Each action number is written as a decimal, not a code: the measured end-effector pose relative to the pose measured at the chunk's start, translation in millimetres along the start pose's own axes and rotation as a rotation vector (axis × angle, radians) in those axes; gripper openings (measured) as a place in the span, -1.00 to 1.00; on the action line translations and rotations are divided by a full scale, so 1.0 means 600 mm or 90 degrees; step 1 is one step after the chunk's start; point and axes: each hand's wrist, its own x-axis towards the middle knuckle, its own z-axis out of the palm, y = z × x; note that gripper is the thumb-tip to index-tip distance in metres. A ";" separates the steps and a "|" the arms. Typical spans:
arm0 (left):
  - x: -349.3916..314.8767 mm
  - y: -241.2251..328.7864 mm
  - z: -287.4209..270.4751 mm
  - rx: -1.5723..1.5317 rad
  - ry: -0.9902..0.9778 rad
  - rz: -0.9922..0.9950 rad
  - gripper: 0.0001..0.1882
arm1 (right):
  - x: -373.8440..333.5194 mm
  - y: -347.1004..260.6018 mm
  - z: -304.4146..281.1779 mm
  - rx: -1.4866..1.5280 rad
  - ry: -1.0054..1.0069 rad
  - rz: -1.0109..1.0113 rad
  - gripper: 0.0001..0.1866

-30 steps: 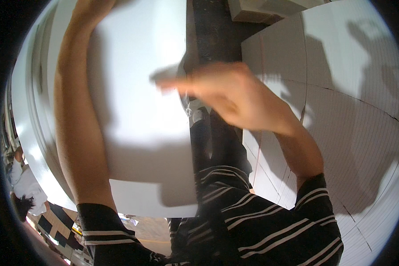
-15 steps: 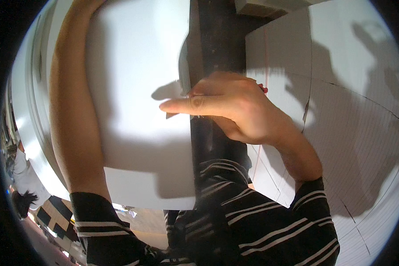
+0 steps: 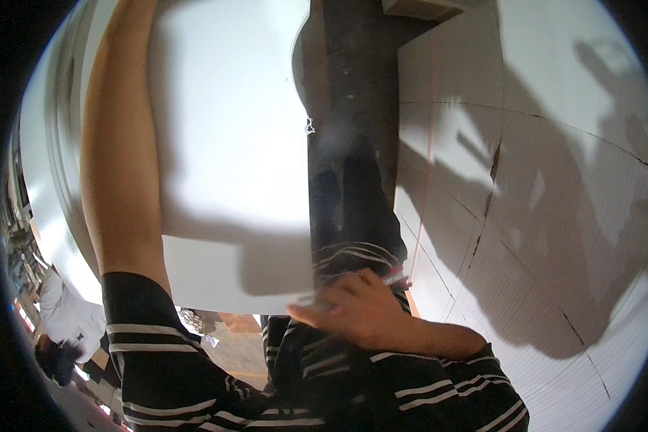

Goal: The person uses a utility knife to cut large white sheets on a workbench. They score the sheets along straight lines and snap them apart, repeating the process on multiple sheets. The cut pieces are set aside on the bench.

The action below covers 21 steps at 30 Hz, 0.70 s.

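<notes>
My left forearm point(image 3: 119, 144) reaches up along the left side of a large white sheet point(image 3: 223, 144); the hand itself lies beyond the top of the picture. The sheet's right edge curves inward, and a small ragged, torn-looking bit point(image 3: 309, 127) sits along it. By the lower right corner of the sheet, close to my body, is my right hand point(image 3: 356, 309), blurred, its fingers curled round a slim tool with a red end point(image 3: 396, 277). The rest of that tool is mostly hidden by the hand and smeared.
A dark strip point(image 3: 360, 65) runs along the sheet's right edge. Right of it stands a pale panelled surface point(image 3: 525, 216) with dark cracks or lines and shadows. A box-like block point(image 3: 421, 9) is at the top. Another person in white point(image 3: 68, 313) is at the far lower left.
My right hand has moved from the sheet's right edge down toward my body, still holding the red-ended tool. The ragged bit on the edge now shows. My left arm has shifted slightly upward.
</notes>
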 end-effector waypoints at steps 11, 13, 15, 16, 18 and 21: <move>0.004 -0.007 0.014 0.040 -0.014 0.010 -0.57 | 0.191 0.224 -0.151 0.148 0.273 -0.079 -0.54; 0.005 -0.020 0.014 0.033 -0.001 0.019 -0.58 | 0.242 0.242 -0.184 0.191 0.231 -0.046 -0.56; 0.007 -0.032 0.013 0.031 0.006 0.036 -0.58 | 0.286 0.235 -0.203 0.117 0.224 -0.122 -0.58; 0.008 -0.038 0.012 0.035 0.009 0.049 -0.59 | 0.299 0.229 -0.213 0.140 0.190 -0.104 -0.59; 0.010 -0.046 0.010 0.034 0.014 0.060 -0.59 | 0.306 0.219 -0.232 0.175 0.113 -0.087 -0.61; 0.014 -0.048 0.010 0.029 0.018 0.059 -0.59 | 0.298 0.206 -0.203 0.213 0.131 -0.095 -0.56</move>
